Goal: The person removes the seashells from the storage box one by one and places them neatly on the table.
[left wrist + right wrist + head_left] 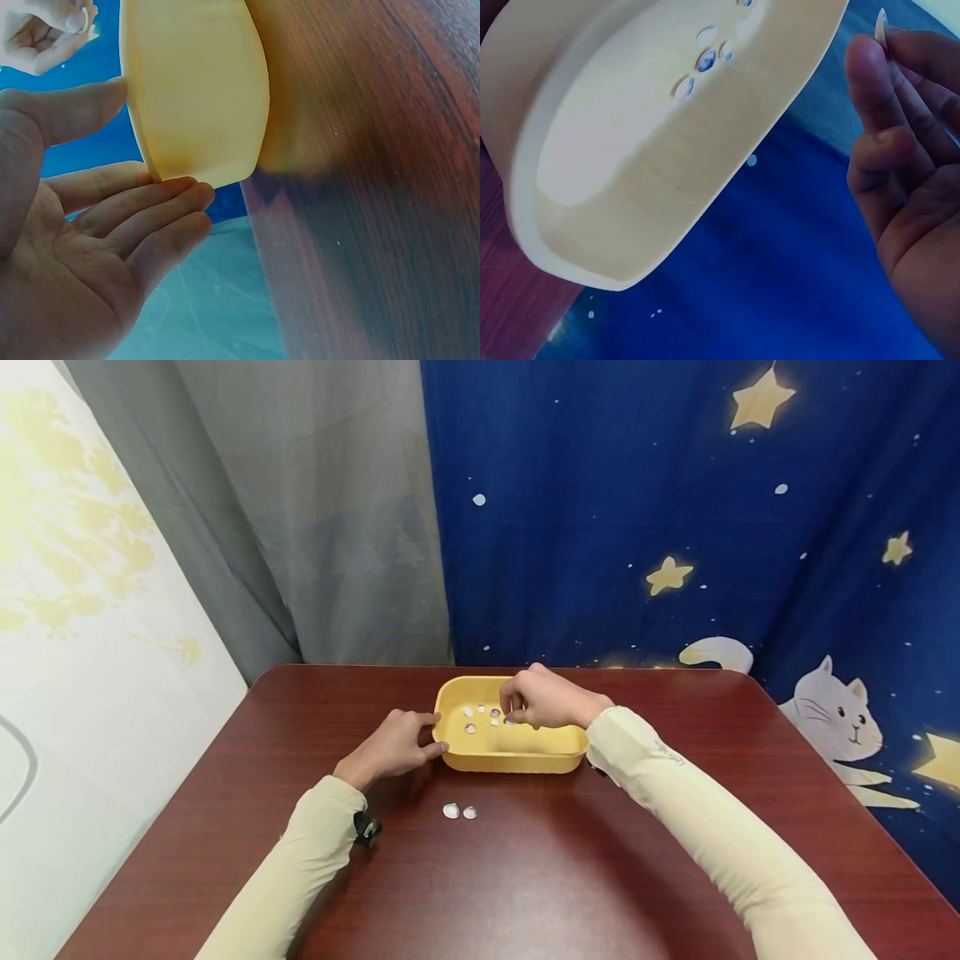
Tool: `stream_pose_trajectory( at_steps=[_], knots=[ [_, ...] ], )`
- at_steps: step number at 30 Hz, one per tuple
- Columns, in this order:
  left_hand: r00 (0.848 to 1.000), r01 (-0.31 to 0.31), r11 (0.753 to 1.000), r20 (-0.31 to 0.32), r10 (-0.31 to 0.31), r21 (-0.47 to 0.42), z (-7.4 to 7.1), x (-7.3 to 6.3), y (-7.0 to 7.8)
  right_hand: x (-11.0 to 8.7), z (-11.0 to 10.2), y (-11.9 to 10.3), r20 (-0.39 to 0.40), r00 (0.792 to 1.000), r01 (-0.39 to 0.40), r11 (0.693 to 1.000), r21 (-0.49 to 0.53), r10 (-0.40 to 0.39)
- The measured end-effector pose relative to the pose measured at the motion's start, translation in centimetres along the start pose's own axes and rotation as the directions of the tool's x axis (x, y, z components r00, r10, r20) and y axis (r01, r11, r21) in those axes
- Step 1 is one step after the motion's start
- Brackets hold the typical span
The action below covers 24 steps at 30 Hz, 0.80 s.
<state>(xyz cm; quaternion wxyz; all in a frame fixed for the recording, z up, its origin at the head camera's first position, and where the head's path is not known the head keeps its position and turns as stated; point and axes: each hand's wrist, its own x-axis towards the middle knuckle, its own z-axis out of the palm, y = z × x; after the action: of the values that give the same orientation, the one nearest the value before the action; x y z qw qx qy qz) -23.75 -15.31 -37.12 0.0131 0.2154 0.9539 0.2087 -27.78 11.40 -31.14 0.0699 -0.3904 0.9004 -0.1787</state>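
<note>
Sleeves (697, 802) over reddish table (562, 877), starry curtain (570, 535), left hand (397, 742) wide, right hand (553, 697) pinching shell (881, 30)

Yellow tub (199, 90) — cut off by the left wrist view's top edge, shells (470, 727) inside hidden there

Smooth plastic tub (517, 762), shiny wood-look table (480, 893)
my sleeves (705, 814) look like matt cloth, and that blue curtain (570, 543) seems matt fabric too
</note>
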Motion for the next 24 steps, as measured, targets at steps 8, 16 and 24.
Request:
stream_pose_trajectory(
  at_steps=[8,16,24],
  knots=[
    [1.0,0.0,1.0,-0.006,0.0,-0.008,0.0,-0.1,0.1,-0.6,0.9,-0.7,-0.069,0.996,0.058,0.995,-0.078,-0.063],
    [1.0,0.006,1.0,-0.001,-0.006,-0.002,-0.1,0.0,0.2,-1.2,1.5,-1.3,-0.079,0.991,0.097,0.99,-0.106,-0.106],
    [1.0,0.008,1.0,-0.003,-0.008,0.0,0.1,-0.1,0.1,-1.6,2.4,-1.9,-0.06,0.987,0.142,0.985,-0.095,-0.148]
  ],
)
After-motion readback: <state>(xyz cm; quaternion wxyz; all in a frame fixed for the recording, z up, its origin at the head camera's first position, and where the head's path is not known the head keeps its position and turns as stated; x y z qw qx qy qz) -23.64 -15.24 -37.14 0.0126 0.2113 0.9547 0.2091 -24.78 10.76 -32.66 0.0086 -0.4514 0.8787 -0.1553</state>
